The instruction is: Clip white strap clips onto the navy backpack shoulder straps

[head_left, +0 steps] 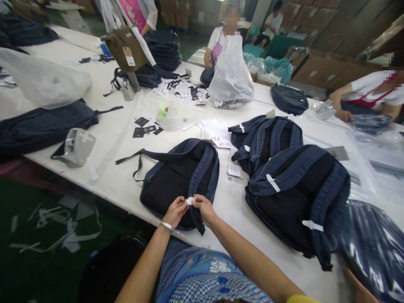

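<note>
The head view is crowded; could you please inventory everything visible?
Nearest backpack: one, navy and black, under hands
Held strip: one, white, between hands
Unwrapped backpacks: several, navy and black, right
Wrapped bag: one, navy, lower right
Dark bags: several, navy, left and beyond
Tagged bag: one, olive, upper left
Tags: many, black and white, midtable
Filled bag: one, translucent, far side
Worktable: one, white, centre
Cartons: several, brown, background
Scraps: several, white, left floor
Left hand: one, bare, on strip
Right hand: one, bare, on strip
</note>
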Available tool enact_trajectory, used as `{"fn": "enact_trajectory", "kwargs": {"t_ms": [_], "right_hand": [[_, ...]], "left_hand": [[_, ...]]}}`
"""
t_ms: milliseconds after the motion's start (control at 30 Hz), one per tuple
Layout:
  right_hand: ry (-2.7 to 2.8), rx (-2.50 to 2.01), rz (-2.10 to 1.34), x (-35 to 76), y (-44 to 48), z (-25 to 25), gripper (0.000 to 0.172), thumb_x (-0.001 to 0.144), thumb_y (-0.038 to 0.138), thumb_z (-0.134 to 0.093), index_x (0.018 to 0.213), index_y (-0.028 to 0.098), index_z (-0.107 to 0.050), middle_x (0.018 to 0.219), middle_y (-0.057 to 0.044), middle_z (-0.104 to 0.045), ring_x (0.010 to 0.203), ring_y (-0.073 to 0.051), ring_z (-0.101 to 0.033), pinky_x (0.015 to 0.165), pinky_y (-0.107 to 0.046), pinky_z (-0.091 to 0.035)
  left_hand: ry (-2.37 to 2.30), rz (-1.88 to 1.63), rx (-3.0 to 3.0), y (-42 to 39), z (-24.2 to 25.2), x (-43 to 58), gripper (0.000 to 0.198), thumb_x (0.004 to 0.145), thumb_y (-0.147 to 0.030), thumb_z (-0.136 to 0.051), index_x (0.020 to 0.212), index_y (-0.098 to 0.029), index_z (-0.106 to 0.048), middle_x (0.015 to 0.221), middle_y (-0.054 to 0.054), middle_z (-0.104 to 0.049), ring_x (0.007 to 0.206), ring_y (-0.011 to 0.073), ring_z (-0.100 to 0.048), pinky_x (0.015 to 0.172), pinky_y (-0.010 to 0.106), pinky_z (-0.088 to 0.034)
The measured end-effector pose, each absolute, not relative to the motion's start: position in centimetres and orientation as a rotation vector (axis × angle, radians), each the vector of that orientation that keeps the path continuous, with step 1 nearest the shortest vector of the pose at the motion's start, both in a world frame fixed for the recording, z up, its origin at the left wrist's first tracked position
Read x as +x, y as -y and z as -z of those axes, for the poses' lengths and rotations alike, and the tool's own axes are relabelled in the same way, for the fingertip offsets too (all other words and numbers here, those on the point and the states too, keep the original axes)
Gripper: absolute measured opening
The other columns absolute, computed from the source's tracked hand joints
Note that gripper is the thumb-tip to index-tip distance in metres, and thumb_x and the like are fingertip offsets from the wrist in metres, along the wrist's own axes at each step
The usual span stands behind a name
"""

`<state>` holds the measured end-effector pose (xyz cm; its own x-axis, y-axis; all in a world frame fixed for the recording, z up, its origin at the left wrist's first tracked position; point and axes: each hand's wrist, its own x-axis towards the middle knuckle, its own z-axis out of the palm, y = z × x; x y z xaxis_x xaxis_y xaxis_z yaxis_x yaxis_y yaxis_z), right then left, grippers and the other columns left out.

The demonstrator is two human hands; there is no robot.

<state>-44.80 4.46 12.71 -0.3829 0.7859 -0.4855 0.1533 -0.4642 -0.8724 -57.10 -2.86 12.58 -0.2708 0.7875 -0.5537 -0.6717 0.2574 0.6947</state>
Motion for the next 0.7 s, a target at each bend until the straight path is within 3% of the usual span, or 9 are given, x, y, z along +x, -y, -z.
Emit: {"fn": "enact_trajectory", "kwargs": {"t_ms": [200, 300, 433, 567, 700], "right_hand": [[1.722, -1.261, -1.550, -44.6, -4.2, -13.5, 0.008, 0.076, 0.026, -0.059, 0.071, 0.020, -0.059, 0.088, -0.002, -0.056, 0.080, -0.015, -0.055, 0.074, -0.027, -0.045], [1.850, -1.149, -1.436, -44.2, -4.1, -13.9, 0.008, 0.082, 0.026, -0.055, 0.079, 0.020, -0.059, 0.087, -0.002, -0.053, 0.078, -0.014, -0.054, 0.072, -0.026, -0.045], [1.916, -1.104, -1.373, -43.9, -4.0, -14.1, 0.011, 0.085, 0.027, -0.052, 0.080, 0.020, -0.058, 0.087, -0.003, -0.052, 0.078, -0.014, -0.052, 0.073, -0.027, -0.044], [1.846, -1.141, -1.430, -44.2, -3.9, -14.1, 0.012, 0.084, 0.026, -0.051, 0.076, 0.020, -0.058, 0.091, -0.003, -0.054, 0.083, -0.015, -0.053, 0.077, -0.028, -0.043], [1.589, -1.261, -1.724, -45.6, -3.7, -13.7, 0.013, 0.076, 0.022, -0.056, 0.064, 0.019, -0.060, 0.098, -0.004, -0.058, 0.093, -0.017, -0.055, 0.087, -0.030, -0.040]], "left_hand": [[-1.244, -1.397, 0.202, 3.4, -12.8, -57.2, 0.037, 0.061, -0.029, -0.080, 0.087, -0.017, -0.057, 0.083, 0.001, -0.063, 0.076, 0.0114, -0.062, 0.074, 0.024, -0.052], [-1.387, -1.367, 0.257, 3.4, -13.5, -56.9, 0.034, 0.069, -0.037, -0.073, 0.091, -0.015, -0.061, 0.090, 0.004, -0.064, 0.084, 0.0144, -0.061, 0.078, 0.026, -0.052], [-1.618, -1.297, 0.360, 3.1, -13.3, -56.0, 0.036, 0.070, -0.045, -0.070, 0.087, -0.015, -0.061, 0.082, 0.003, -0.063, 0.077, 0.0152, -0.060, 0.065, 0.024, -0.051], [-1.574, -1.322, 0.361, 3.1, -12.3, -55.8, 0.032, 0.067, -0.042, -0.074, 0.080, -0.015, -0.061, 0.074, 0.000, -0.059, 0.069, 0.0109, -0.055, 0.060, 0.018, -0.045], [-1.254, -1.427, 0.196, 3.8, -11.4, -56.8, 0.030, 0.066, -0.036, -0.077, 0.078, -0.015, -0.060, 0.072, -0.003, -0.056, 0.063, 0.0063, -0.050, 0.059, 0.015, -0.042]]}}
